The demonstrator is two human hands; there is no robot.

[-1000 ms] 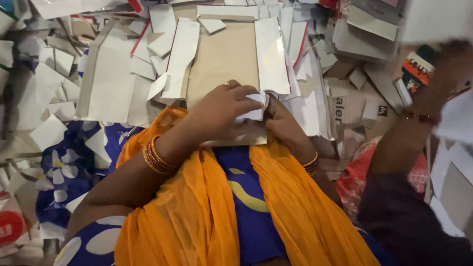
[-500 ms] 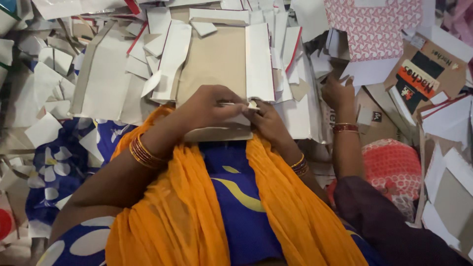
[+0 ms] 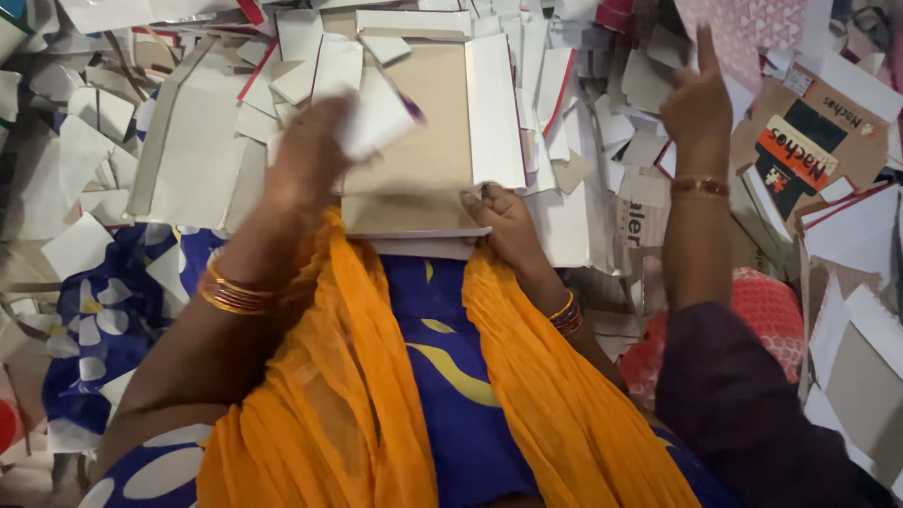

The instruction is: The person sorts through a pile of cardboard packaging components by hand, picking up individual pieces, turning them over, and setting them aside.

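Your left hand [image 3: 306, 155], blurred, is raised over the brown card board [image 3: 419, 141], fingers closed on a white paper scrap [image 3: 376, 118]. Your right hand [image 3: 503, 221] rests curled on the board's lower right edge, pressing it on your lap. White strip [image 3: 494, 108] lies along the board's right side. Another person's hand [image 3: 698, 103] is lifted to the right.

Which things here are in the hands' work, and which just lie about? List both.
In hand:
- left hand, blurred, lifting a white paper piece
- right hand resting on the brown card sheet
- white strip along that sheet's right edge

Lying about:
- heap of paper scraps
- printed carton
- another person's raised hand
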